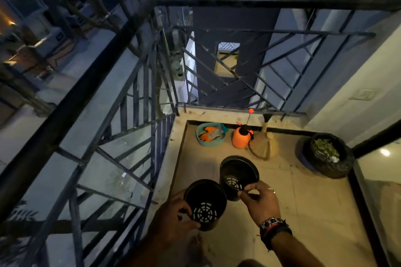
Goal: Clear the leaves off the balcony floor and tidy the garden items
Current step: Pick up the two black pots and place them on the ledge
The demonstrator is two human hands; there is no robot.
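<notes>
I hold two empty black plastic plant pots above the balcony floor, each with a slotted drain grid in its bottom. My left hand (173, 212) grips the nearer pot (204, 199) by its rim and side. My right hand (260, 199) pinches the near rim of the farther pot (238, 171), which tilts toward me. The two pots almost touch. A black-lined bin (327, 156) holding green and dry leaves stands at the right. The tan tiled floor (303, 201) shows only a few small specks.
Along the far edge sit a teal basin (200, 141) with orange gloves, an orange pump sprayer (241, 136) and a straw broom (265, 143). A black metal railing (130, 104) closes the left and far sides. A glass door frame (360, 201) runs down the right.
</notes>
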